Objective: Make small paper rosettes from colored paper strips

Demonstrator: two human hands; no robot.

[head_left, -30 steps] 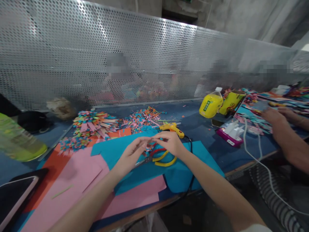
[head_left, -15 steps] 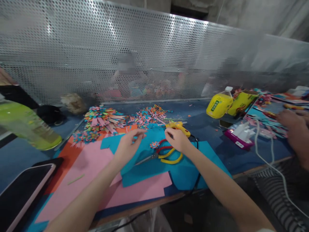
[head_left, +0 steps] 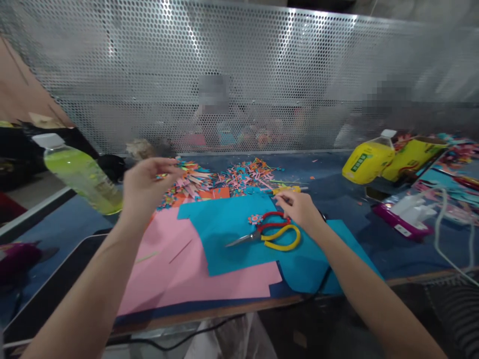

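phone (head_left: pixel 52 295) part-hidden | purple item (head_left: pixel 17 258) cut off left | person (head_left: pixel 213 94) behind mesh (head_left: pixel 258 55) blurred

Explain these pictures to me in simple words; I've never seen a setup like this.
There is no machine here: a person works with two bare hands, seen by one camera worn on the head, looking forward and down.

On the blue tabletop lie a pink paper sheet and bright blue paper. Scissors with red and yellow handles rest on the blue paper, beside a small pink-and-blue paper flower. Behind are loose coloured paper scraps. A clear bottle of green liquid stands at the left, a yellow bottle at the right, and a perforated metal screen at the back.

The left hand is raised by a bundle of multicoloured paper strips; the right hand is near a yellow tool. I cannot tell whether either holds anything small.
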